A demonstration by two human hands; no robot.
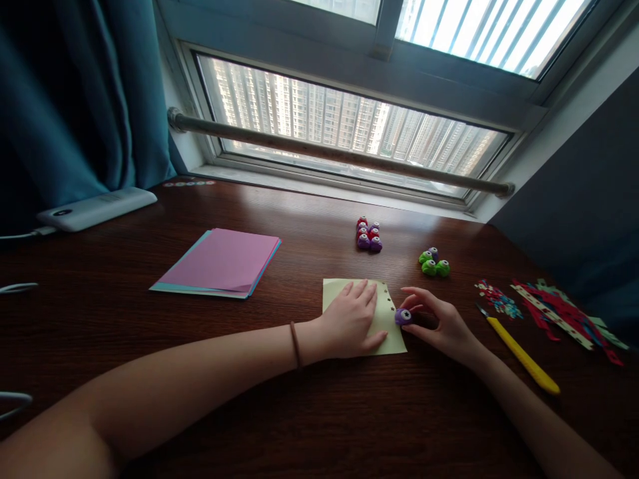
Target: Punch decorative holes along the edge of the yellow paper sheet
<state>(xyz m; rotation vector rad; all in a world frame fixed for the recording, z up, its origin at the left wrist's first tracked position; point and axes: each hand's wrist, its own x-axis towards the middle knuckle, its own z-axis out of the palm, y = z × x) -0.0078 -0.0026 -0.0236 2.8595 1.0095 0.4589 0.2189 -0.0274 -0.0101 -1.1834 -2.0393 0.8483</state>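
A sheet of pale yellow paper [333, 291] lies on the dark wooden table, with several small star-shaped holes near its right edge. Flat on the sheet rests my left hand [352, 322], fingers stretched out. My right hand [442, 326] grips a small purple craft punch [403, 317] between thumb and fingers, at the paper's right edge. A star mark shows on the punch's round white top. Whether the paper's edge sits inside the punch cannot be made out.
Red and purple punches [369, 234] and green ones [433, 265] stand behind the paper. Right of my hand lie a yellow-handled craft knife [524, 356], paper bits [499, 299] and cut strips [569, 316]. Coloured sheets [224, 259] and a white power bank [100, 208] are at left.
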